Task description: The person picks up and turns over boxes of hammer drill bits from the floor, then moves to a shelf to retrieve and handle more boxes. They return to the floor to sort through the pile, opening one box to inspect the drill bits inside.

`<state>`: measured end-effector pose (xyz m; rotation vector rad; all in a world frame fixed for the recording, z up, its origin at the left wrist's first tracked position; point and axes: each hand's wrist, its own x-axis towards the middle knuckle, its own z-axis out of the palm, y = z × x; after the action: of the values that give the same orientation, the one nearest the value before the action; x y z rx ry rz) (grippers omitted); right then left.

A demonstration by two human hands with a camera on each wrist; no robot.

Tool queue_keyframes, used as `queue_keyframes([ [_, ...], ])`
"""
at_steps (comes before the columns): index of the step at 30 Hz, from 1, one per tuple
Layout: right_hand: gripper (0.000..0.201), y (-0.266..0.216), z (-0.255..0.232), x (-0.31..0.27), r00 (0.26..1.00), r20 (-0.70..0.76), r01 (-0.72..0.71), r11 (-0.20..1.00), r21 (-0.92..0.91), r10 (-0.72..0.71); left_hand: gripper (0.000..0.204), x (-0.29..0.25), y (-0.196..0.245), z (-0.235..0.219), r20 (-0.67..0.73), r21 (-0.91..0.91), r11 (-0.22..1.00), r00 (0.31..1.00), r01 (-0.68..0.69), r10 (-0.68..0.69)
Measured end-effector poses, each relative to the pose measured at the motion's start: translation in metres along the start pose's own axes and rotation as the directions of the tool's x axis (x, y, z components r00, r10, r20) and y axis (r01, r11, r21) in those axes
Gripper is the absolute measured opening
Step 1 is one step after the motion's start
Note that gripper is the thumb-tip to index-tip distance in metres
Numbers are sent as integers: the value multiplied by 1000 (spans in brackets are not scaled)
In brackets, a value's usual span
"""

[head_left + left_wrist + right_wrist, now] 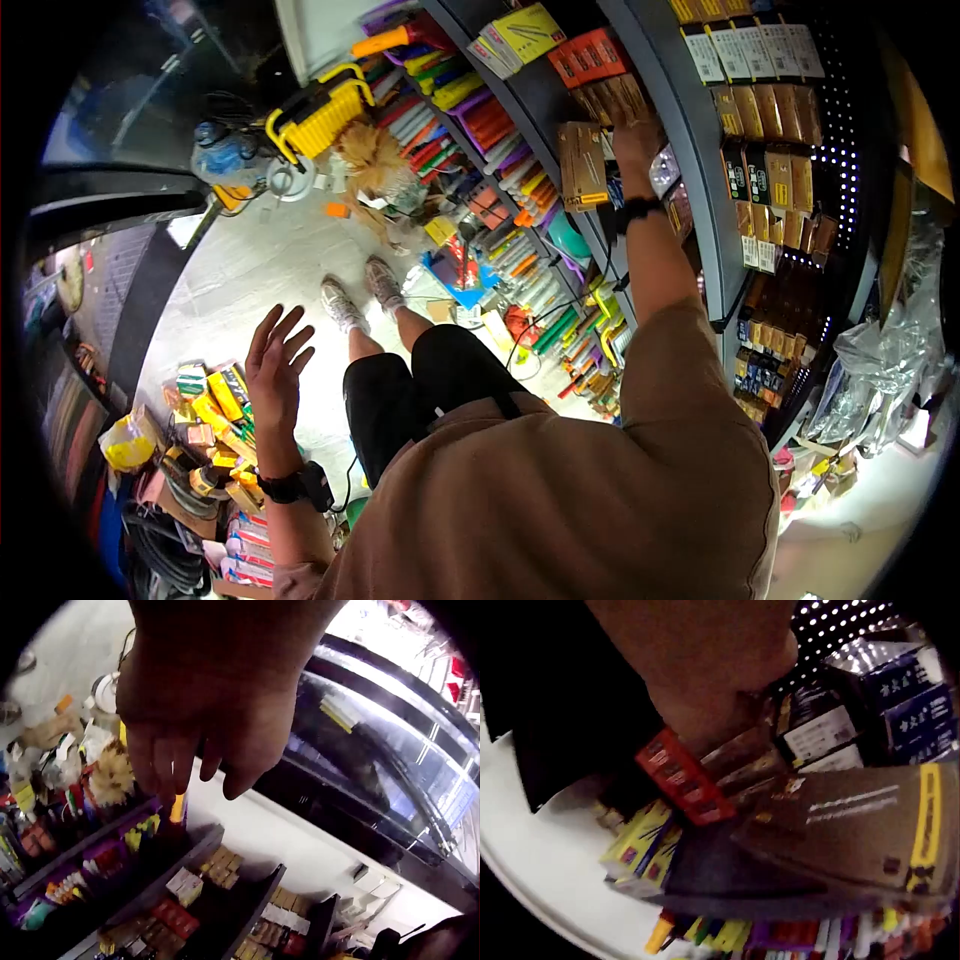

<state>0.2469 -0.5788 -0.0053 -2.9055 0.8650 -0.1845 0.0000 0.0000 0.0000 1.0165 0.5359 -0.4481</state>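
My right hand (635,130) reaches up to a dark shelf (545,95), its fingers curled over a brown box (612,100) in a row beside red packs (590,55). In the right wrist view the hand (705,667) closes on that brown box (739,754) next to a red pack (679,776). A larger brown box with a yellow stripe (582,165) (855,825) stands at the shelf edge just below. My left hand (275,365) hovers over the floor with fingers spread, holding nothing. In the left wrist view, this hand's (202,697) fingers hang loose.
Racks of coloured pens and markers (480,130) run along the lower shelves. A yellow crate (320,115) and a pile of packaged goods (215,420) sit on the pale floor. A lit display with hanging packs (790,170) and plastic bags (890,370) stand at right.
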Motion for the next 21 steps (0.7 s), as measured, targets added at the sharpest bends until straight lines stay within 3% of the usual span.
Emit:
queue_keyframes([
  [1,89,-24,-5,-27,991,46,-125,992,-33,127,62,-8,6,-13,-37,43,998,998,-45,46],
  [2,79,-20,21,-50,996,-81,45,992,115,-36,63,-19,11,-26,-82,48,995,992,-91,95],
  [3,70,-18,-38,-68,938,-270,262,955,139,-218,64,-49,4,-24,-90,-25,995,992,-95,92],
  [5,60,-66,-43,-139,853,-192,522,787,329,-486,54,-87,13,-60,-277,-75,981,948,-181,154],
  [7,59,-120,-38,-211,695,-67,629,559,540,-716,47,-137,39,-81,-421,-68,961,881,-269,217],
  [8,55,-145,-40,-246,657,77,503,512,696,-750,47,-156,38,-93,-461,-76,949,855,-306,238],
  [9,51,-169,-42,-278,571,221,352,479,805,-791,50,-177,46,-97,-501,-67,946,831,-316,242],
  [10,47,-189,-41,-304,448,204,446,416,793,-870,52,-197,41,-110,-527,-87,932,810,-353,257],
  [11,40,-218,-60,-333,323,237,437,367,821,-916,52,-215,35,-120,-536,-88,909,789,-407,301],
  [13,38,-258,-83,-378,38,186,434,184,882,-982,44,-256,23,-134,-562,-105,885,762,-453,323],
  [14,35,-274,-87,-397,-69,123,457,78,886,-990,41,-273,9,-143,-583,-115,875,745,-470,323],
  [17,31,-330,-106,-458,-284,158,443,16,896,-946,36,-326,-29,-175,-652,-147,834,686,-531,322],
  [18,29,-348,-108,-482,-294,196,450,46,892,-936,34,-343,-45,-188,-680,-172,820,668,-546,302],
  [21,29,-404,-112,-551,-420,166,477,-62,877,-892,30,-397,-78,-213,-777,-176,803,581,-569,241],
])
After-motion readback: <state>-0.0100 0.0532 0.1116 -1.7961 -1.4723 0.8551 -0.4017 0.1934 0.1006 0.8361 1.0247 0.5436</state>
